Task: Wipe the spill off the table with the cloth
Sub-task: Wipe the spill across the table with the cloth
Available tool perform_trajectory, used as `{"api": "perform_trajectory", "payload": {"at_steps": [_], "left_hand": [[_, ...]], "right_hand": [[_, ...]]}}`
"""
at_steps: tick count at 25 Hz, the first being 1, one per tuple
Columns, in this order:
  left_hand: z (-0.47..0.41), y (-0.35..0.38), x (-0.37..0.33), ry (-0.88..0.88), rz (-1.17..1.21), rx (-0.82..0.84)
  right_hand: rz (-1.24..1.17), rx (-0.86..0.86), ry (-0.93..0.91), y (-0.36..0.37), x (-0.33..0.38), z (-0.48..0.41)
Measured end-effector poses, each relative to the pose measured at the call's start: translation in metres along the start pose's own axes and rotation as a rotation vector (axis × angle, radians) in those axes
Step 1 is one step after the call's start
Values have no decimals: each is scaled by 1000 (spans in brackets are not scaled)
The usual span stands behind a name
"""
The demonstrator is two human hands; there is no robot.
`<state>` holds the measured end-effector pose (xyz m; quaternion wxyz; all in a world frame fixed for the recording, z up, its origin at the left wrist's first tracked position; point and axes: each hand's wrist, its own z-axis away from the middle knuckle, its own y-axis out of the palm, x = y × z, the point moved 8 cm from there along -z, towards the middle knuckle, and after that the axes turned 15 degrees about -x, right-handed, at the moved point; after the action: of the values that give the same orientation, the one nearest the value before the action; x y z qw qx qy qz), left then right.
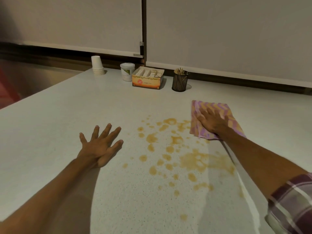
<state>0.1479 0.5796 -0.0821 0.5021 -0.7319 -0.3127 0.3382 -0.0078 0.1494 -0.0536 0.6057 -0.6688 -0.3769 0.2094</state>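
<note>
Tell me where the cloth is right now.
The cloth lies flat under the right hand, right of centre, at the spill's far right edge.

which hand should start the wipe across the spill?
Right. The right hand lies flat on the cloth at the spill's far right edge. The left hand rests bare on the table, away from the cloth.

Speckled table (70,105) bears spill (177,154), cloth (219,108), cups (97,66), box (146,81).
</note>
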Motion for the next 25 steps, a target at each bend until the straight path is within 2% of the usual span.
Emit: {"api": "perform_trajectory", "payload": {"at_steps": [3, 7, 11, 14, 20, 25], "left_hand": [[2, -3, -1, 1, -17, 17], [1, -6, -2, 10, -13, 12], [3, -6, -5, 3, 21, 9], [4, -9, -8, 5, 36, -12], [9, -16, -14, 31, 44, 30], [10, -26, -18, 47, 118, 52]], "right_hand": [[-43, 45, -112, 10, 55, 9], [-165, -17, -354, -1, 68, 18], [-83, 6, -208, 11, 79, -13], [-63, 45, -160, 27, 125, -23], [-98, 94, -264, 39, 225, 14], [-109, 5, -320, 31, 224, 71]]}}
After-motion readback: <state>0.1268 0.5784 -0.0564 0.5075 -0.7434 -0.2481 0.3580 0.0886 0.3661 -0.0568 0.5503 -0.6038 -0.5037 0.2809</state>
